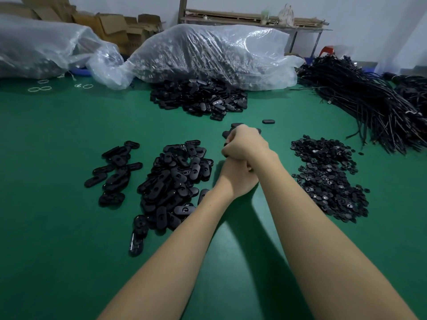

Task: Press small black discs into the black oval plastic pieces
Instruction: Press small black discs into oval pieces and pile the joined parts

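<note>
both hands meet over the middle of the green worktop (pixel 57 139). the right hand (pixel 246 144) lies on top, fingers curled into a fist, and a sliver of black at its fingertips looks like one of the oval pieces, though the view is too blocked to be sure. the left hand (pixel 235 179) sits underneath, mostly hidden, so i cannot tell its grip. a pile of black oval pieces (pixel 175 181) lies just left of the hands, the small black discs (pixel 330 179) are heaped to the right, and another oval heap (pixel 201 98) spills from a clear plastic bag (pixel 215 51) further back.
</note>
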